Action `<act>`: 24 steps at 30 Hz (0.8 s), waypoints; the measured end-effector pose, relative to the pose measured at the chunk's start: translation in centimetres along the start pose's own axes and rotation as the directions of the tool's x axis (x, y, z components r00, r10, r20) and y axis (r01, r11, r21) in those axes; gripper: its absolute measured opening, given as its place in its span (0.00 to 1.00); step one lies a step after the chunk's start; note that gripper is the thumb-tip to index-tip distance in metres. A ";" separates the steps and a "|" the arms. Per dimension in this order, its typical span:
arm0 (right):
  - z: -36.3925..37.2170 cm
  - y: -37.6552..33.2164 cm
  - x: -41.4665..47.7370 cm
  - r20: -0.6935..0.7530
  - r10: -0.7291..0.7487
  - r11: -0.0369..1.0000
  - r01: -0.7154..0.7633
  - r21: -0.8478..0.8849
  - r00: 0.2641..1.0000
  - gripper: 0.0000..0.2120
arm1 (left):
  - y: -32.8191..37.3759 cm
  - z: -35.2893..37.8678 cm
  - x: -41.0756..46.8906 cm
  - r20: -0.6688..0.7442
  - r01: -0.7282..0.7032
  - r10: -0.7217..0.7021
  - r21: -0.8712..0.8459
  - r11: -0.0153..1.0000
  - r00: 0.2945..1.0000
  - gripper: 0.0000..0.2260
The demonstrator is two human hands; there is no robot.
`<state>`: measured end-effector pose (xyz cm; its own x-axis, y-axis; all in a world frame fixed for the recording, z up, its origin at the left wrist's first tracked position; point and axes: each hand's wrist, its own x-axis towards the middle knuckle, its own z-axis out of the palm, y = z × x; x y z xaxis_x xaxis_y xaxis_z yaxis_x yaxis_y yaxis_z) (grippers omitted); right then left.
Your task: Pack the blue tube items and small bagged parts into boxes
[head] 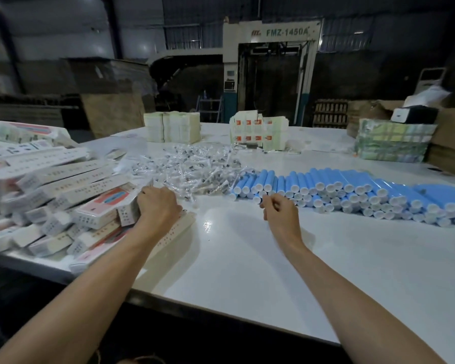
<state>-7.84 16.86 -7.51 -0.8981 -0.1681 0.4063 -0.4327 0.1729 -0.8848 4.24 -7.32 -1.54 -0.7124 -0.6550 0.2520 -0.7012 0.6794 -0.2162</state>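
Blue tubes [352, 190] with white end caps lie stacked in rows on the white table [247, 258], right of centre. Several small clear bagged parts [195, 166] are heaped at mid table. Printed white boxes [63, 195] are piled on the left. My left hand [158, 206] rests against the right edge of that pile, next to a red-and-blue labelled box [103, 206]. Its fingers curl away from me, so what they hold is hidden. A long box [180, 225] lies under its wrist. My right hand [279, 214] hovers by the nearest tube ends, fingers loosely curled and holding nothing.
Stacks of flat white cartons [171, 127] and red-marked cartons [258, 132] stand at the table's far side. A bundle of green printed sheets [392, 143] sits far right beside brown cardboard. A large machine [271, 74] stands behind the table.
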 end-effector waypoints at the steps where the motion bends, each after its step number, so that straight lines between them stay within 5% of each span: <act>1: 0.0 0.0 -0.1 0.005 0.001 1.000 -0.001 -0.003 1.000 0.17 | 0.2 0.1 0.1 0.010 0.007 -0.007 0.035 0.999 1.000 0.22; 5: -0.2 -0.4 -0.4 0.017 -0.011 1.000 0.011 0.010 1.000 0.16 | 0.6 -0.2 0.4 -0.016 -0.026 0.028 0.109 0.994 0.999 0.17; 9: -0.1 -0.5 -0.5 0.043 0.001 1.000 -0.001 0.006 0.999 0.15 | 0.2 -0.9 0.5 -0.108 -0.066 0.066 0.000 0.998 0.992 0.16; 13: 0.1 -0.5 -0.4 0.057 0.013 1.000 -0.012 -0.014 0.998 0.16 | 0.0 -2.7 0.6 -0.297 -0.193 0.085 -0.355 0.915 0.951 0.13; 15: 0.2 -0.6 -0.4 0.060 0.018 0.999 -0.017 -0.028 0.998 0.16 | 1.3 -4.8 0.1 -0.330 -0.303 0.115 -0.604 0.737 0.937 0.15; 18: 0.1 -0.8 -0.6 0.059 0.025 0.999 -0.023 -0.042 0.998 0.16 | 4.6 -6.9 -0.7 -0.284 -0.335 0.198 -0.889 0.312 0.938 0.16; 21: -0.1 -1.0 -0.7 0.026 0.044 0.998 -0.043 -0.043 0.999 0.15 | 8.6 -5.7 -1.6 -0.129 -0.108 0.249 -0.989 -0.096 0.960 0.12; 24: -0.5 -1.0 -0.2 -0.051 0.062 0.996 -0.066 -0.064 0.997 0.13 | 11.4 -2.6 -2.1 0.035 0.144 0.301 -0.927 -0.347 0.953 0.15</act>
<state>-7.24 17.17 -6.60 -0.9262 -0.1071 0.3615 -0.3770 0.2449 -0.8933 -2.16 2.71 -2.06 -0.8908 -0.4316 0.1419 0.1684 -0.0236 0.9854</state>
